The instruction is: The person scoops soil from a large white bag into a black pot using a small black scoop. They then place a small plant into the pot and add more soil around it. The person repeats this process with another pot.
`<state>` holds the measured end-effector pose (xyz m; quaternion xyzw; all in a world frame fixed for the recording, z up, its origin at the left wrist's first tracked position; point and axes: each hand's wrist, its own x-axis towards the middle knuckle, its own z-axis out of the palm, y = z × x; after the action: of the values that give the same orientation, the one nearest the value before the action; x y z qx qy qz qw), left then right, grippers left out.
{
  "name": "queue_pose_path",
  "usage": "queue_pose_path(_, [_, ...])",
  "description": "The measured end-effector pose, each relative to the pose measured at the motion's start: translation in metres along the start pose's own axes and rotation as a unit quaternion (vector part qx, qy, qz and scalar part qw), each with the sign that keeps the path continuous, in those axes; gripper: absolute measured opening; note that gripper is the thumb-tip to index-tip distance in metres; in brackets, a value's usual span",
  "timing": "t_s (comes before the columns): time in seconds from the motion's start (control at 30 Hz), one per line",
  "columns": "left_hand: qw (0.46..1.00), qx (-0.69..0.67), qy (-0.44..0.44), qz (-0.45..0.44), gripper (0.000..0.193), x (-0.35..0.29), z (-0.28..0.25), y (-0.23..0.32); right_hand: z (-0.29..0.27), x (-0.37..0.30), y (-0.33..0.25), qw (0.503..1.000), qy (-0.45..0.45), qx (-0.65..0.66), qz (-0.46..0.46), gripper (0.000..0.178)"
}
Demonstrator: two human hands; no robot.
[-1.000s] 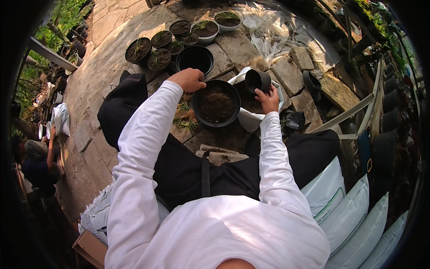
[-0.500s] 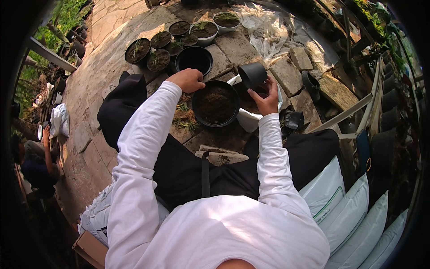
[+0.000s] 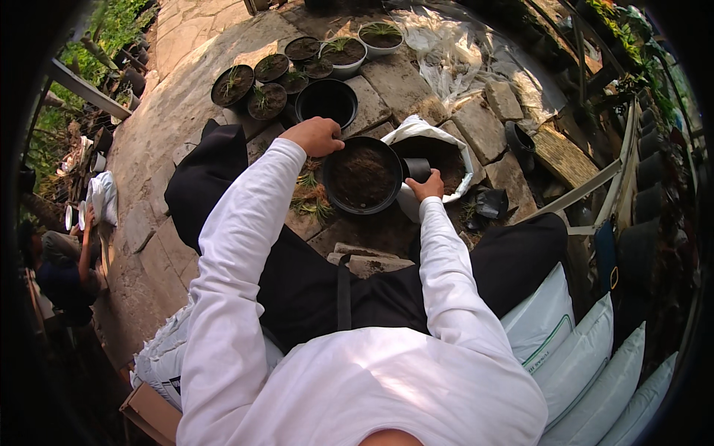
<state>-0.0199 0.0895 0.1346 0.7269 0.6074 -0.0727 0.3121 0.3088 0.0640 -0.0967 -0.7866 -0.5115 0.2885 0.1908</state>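
My left hand [image 3: 315,137] is closed at the upper left rim of a round black plant pot [image 3: 327,195], its fingertips curled against the edge. Loose brown soil [image 3: 362,172] lies inside that pot. In my right hand [image 3: 427,186] is a smaller black pot [image 3: 417,169], tipped on its side at the mouth of a white sack [image 3: 467,186] of dark soil. The sack stands right beside the larger pot, and part of the small pot is hidden by my fingers. Grassy plants with reddish roots [image 3: 312,202] lie on the ground below my left hand.
Beyond my left hand sits another black pot [image 3: 326,102]. Several potted seedlings [image 3: 232,84] and white pots [image 3: 381,37] stand farther back on stone paving. Filled white bags [image 3: 539,316] lean at my right. A person [image 3: 67,275] works at the far left.
My right hand has moved down and left, bringing the small pot from above the sack to its left side, near the larger pot. My left hand stays at the rim.
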Motion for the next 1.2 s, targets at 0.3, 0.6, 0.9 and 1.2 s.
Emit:
queue_pose_path(0.3, [1.0,-0.002,0.002,0.005,0.04,0.0,0.001,-0.002,-0.018,0.029,0.013,0.891,-0.158,0.413,0.102,0.091])
queue_pose_path(0.6, [1.0,-0.008,-0.002,0.0,0.039,0.002,0.0,0.003,-0.026,0.04,0.028,0.906,-0.083,0.41,0.07,0.09])
queue_pose_path(0.9, [1.0,0.019,0.002,0.019,0.039,0.004,0.002,-0.001,-0.07,-0.008,-0.068,0.88,-0.015,0.448,-0.157,0.079])
queue_pose_path(1.2, [1.0,-0.003,0.002,-0.001,0.038,0.003,0.0,-0.002,-0.081,-0.092,-0.137,0.873,-0.171,0.25,-0.383,0.077])
